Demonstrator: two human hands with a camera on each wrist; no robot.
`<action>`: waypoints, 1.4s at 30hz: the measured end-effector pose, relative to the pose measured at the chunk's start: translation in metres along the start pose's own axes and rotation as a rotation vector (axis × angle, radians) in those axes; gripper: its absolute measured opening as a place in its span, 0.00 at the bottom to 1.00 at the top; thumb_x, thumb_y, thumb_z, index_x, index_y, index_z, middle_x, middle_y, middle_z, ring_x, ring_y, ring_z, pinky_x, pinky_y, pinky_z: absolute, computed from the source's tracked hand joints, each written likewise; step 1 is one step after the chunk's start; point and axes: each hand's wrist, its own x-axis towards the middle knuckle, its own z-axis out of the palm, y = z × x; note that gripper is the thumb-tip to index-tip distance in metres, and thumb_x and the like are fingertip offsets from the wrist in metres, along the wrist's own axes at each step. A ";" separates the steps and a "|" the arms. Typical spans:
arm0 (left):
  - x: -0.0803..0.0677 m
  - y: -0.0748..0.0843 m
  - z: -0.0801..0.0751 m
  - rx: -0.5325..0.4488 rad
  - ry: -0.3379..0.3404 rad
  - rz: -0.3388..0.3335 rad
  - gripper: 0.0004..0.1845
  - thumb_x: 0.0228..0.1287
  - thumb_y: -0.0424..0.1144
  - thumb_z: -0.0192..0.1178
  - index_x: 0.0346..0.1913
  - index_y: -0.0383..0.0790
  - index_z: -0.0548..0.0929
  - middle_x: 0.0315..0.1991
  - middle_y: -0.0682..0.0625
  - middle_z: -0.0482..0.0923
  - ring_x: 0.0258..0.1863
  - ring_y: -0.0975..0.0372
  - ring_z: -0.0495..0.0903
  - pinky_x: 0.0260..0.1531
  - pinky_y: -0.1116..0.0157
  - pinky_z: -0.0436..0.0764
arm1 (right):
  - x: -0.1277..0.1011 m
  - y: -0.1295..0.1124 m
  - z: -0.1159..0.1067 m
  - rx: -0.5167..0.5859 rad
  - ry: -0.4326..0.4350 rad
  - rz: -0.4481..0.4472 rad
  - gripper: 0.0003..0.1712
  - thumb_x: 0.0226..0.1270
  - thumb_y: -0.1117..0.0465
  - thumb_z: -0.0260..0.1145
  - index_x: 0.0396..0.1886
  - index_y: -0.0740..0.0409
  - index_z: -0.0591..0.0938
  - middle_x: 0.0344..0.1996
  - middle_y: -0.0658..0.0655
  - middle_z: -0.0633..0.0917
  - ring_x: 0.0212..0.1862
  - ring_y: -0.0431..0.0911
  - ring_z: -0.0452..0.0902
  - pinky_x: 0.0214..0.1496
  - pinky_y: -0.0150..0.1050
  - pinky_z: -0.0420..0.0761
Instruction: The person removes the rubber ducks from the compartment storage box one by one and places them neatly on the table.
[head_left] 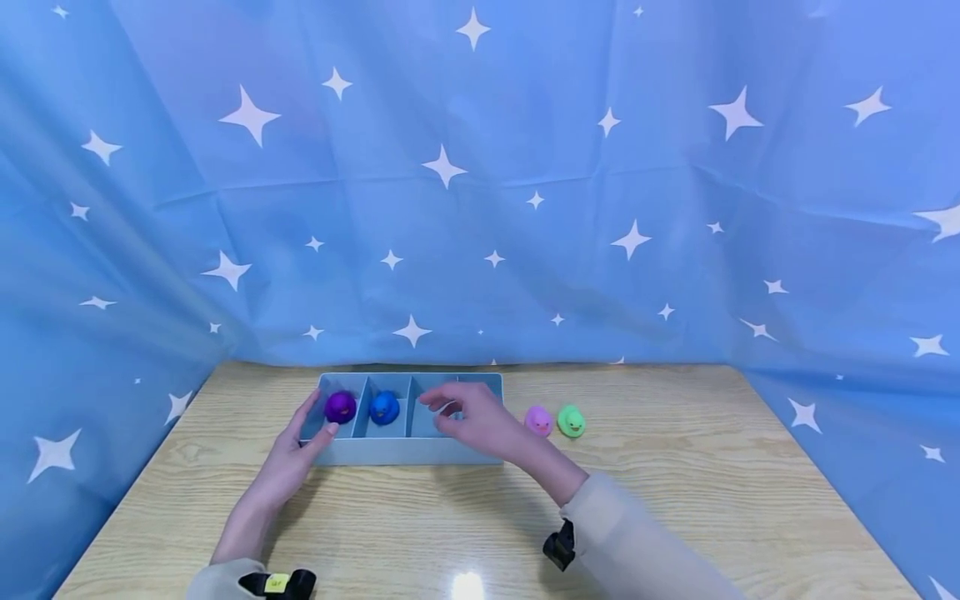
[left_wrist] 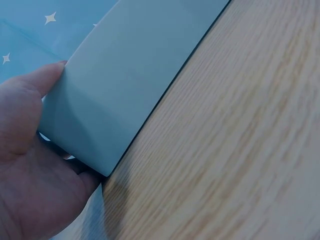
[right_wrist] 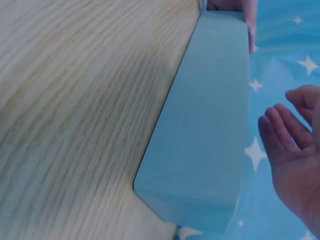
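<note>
A light blue divided box point(head_left: 397, 452) lies lengthwise on the table. My left hand point(head_left: 296, 446) grips its left end, thumb over the front rim and fingers along the end wall. In the left wrist view the thumb point(left_wrist: 50, 79) presses at the box's top edge. A purple rubber duck point(head_left: 341, 407) sits in the leftmost compartment, a blue rubber duck point(head_left: 385, 407) in the one beside it. My right hand point(head_left: 476, 417) hovers over the right half of the box, fingers loosely bent, holding nothing. It hides part of the compartments below.
A pink rubber duck point(head_left: 538, 421) and a green rubber duck point(head_left: 572, 422) stand side by side on the wooden table point(head_left: 675, 483), just right of the box. Behind the table hangs a blue curtain point(head_left: 525, 283) with white stars, close to the box's back.
</note>
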 end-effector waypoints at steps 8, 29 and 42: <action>0.001 -0.002 -0.001 -0.002 0.012 0.011 0.42 0.81 0.51 0.51 0.85 0.53 0.39 0.83 0.39 0.35 0.80 0.38 0.33 0.73 0.32 0.41 | 0.024 -0.008 0.013 -0.041 -0.058 0.026 0.22 0.73 0.66 0.67 0.65 0.60 0.81 0.60 0.56 0.84 0.61 0.54 0.80 0.64 0.49 0.80; 0.005 -0.003 0.001 0.003 0.000 -0.010 0.43 0.81 0.52 0.52 0.85 0.53 0.37 0.84 0.40 0.36 0.80 0.39 0.32 0.73 0.32 0.40 | 0.076 -0.001 0.038 -0.306 -0.145 0.111 0.32 0.67 0.57 0.75 0.70 0.53 0.79 0.65 0.52 0.81 0.66 0.47 0.76 0.65 0.39 0.78; 0.005 -0.003 0.000 -0.009 -0.007 -0.016 0.42 0.81 0.52 0.51 0.85 0.53 0.37 0.84 0.41 0.35 0.80 0.39 0.31 0.73 0.32 0.39 | 0.090 0.007 0.061 -0.464 -0.145 0.098 0.29 0.66 0.58 0.76 0.66 0.53 0.82 0.61 0.52 0.83 0.61 0.47 0.78 0.62 0.38 0.79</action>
